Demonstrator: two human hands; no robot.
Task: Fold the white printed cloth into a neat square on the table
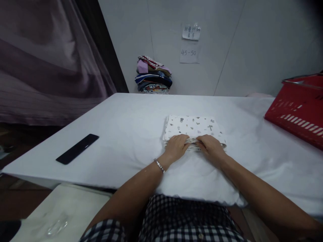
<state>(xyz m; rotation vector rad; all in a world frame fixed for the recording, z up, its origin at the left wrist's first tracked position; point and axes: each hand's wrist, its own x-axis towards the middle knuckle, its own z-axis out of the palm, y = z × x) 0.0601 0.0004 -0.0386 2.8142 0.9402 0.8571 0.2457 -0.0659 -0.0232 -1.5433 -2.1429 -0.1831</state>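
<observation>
White-covered table (pixel 131 114) is running up to a grey wall (pixel 262 50) in the head view. Folded cloth (pixel 193 126), small plant print, is lying flat under and just beyond both hands. Left hand (pixel 176 147) is pinching its near edge, fingers on top, thumb tucked at the layers; right hand (pixel 210 146) is mirroring that just beside it, small gap between fingertips. Several layers are showing between the thumbs, not quite flush.

My take: both hands should be pulling level and lining up that near edge; one side tugging harder would likely be skewing the layers. Fabric is looking soft, so a wider, lighter grip is probably beating a tight centre pinch. Black flat object (pixel 77 149) is sitting well left of the left hand, red basket (pixel 300 111) well right of the right; neither is crowding the work.
</observation>
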